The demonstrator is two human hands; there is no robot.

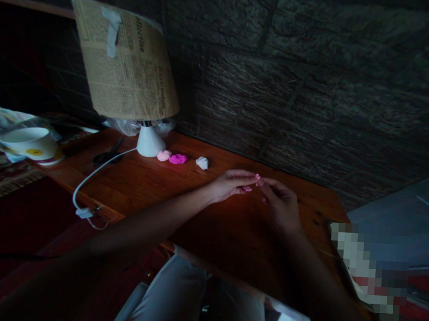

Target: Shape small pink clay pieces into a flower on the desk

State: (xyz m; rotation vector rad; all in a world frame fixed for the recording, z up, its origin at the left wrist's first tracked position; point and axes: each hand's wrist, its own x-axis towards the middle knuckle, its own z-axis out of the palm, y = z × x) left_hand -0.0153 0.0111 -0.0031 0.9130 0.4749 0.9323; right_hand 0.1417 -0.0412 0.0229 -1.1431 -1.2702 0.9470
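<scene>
Over the wooden table, my left hand (229,184) and my right hand (281,203) meet fingertip to fingertip. Pinched between them is a small piece of pink modelling clay (257,178). A second pink bit (247,188) shows under the fingers of my left hand. Behind my left hand, three soft lumps lie on the table: a light pink lump (164,155) touching a magenta lump (178,159), and a white lump (201,163) a little apart to the right.
A lamp with a newspaper-covered shade (128,63) stands at the back left of the table (210,233), its white cord (90,177) running off the front edge. Black scissors (108,156) and a white cup (35,144) lie further left. A dark brick wall (277,87) rises behind.
</scene>
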